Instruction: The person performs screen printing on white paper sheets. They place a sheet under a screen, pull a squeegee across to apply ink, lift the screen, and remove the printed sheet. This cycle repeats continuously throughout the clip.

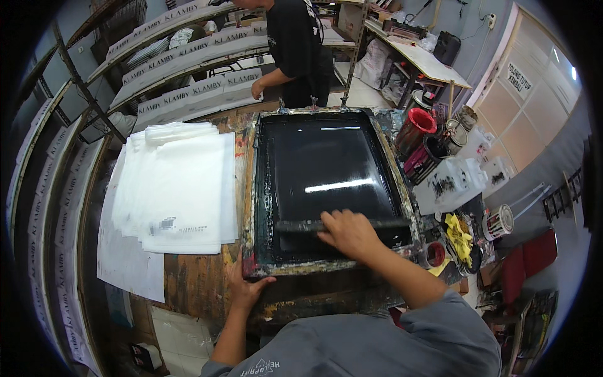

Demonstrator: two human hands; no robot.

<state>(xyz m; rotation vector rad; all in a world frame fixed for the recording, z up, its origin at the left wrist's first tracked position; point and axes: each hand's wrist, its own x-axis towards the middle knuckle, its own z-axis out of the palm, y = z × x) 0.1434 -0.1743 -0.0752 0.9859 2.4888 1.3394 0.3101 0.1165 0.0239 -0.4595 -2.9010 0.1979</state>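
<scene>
A screen-printing frame (251,188) with a glossy black inked mesh (326,169) lies on a worn wooden table (195,283). My right hand (348,232) is closed over a long dark squeegee (298,225) lying across the near part of the mesh. My left hand (246,286) grips the frame's near left corner, thumb on top of the edge. Left of the frame lies a stack of white sheets (179,188).
Paint cans, a red tub (414,129) and stained white containers (449,182) crowd the right side. A yellow rag (460,231) lies in a tray. Another person in black (295,50) stands at the table's far end. Racks of printed white sheets (182,63) line the left.
</scene>
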